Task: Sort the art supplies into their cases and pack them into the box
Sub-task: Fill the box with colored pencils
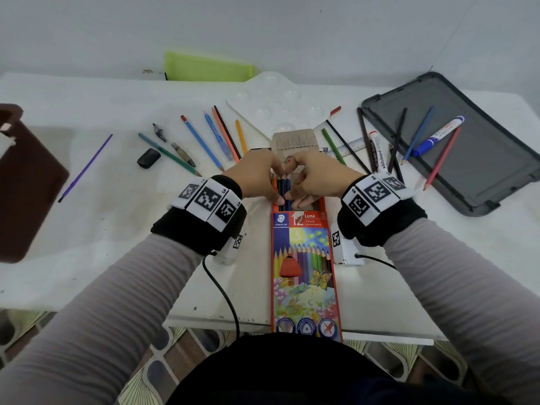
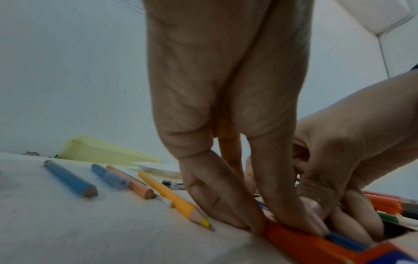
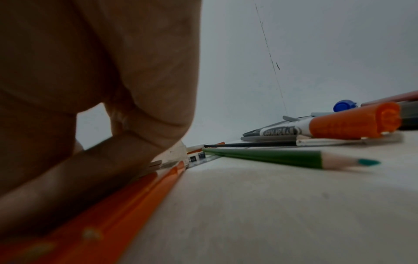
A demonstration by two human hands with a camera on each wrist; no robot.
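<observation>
— What lies at the far left of the worktop (image 1: 122,258)?
— A brown case (image 1: 26,185), then a purple pencil (image 1: 85,168), a black eraser (image 1: 148,158) and a fan of loose coloured pencils (image 1: 201,141).

— And the hands?
— The left hand (image 1: 257,176) has its fingers pressed down on the pencils in the open end of the orange pencil box (image 1: 305,273), at the middle front. The right hand (image 1: 315,179) curls its fingers onto those same pencils.

— Further right?
— A green pencil (image 3: 282,157), a whiteboard marker (image 1: 378,152), then a grey lid (image 1: 482,171) carrying more pencils and a blue marker (image 1: 438,135).
</observation>
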